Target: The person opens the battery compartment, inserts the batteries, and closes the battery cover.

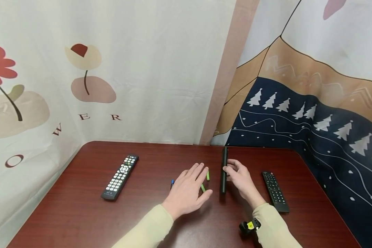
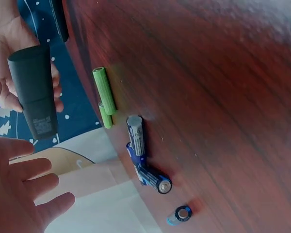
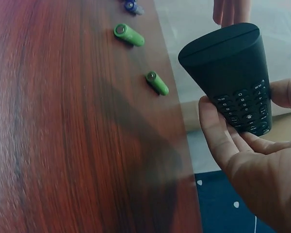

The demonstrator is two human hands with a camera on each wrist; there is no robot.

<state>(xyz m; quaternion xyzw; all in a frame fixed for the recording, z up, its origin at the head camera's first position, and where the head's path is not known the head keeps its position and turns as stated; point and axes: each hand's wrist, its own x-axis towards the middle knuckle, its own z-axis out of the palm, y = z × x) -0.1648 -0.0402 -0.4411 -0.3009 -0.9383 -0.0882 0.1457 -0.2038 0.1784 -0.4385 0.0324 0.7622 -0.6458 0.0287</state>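
Note:
My right hand (image 1: 240, 177) grips a black remote control (image 1: 224, 174) between thumb and fingers, raised above the table and turned on its edge. Its keypad faces the right wrist camera (image 3: 245, 109); the left wrist view has its plain back. My left hand (image 1: 187, 194) is held palm down over the table, fingers extended, apart from the remote. Near that hand lie two green batteries (image 2: 104, 91), one longer in view than the other. Several blue-and-silver batteries (image 2: 136, 136) lie beside them, mostly hidden under the left hand in the head view, where one blue end (image 1: 172, 182) shows.
On the left of the reddish-brown table (image 1: 80, 206) lies a black remote with white buttons (image 1: 120, 177). Another black remote (image 1: 275, 192) lies to the right of my right hand. Printed curtains (image 1: 161, 69) hang behind the table's far edge and along its sides.

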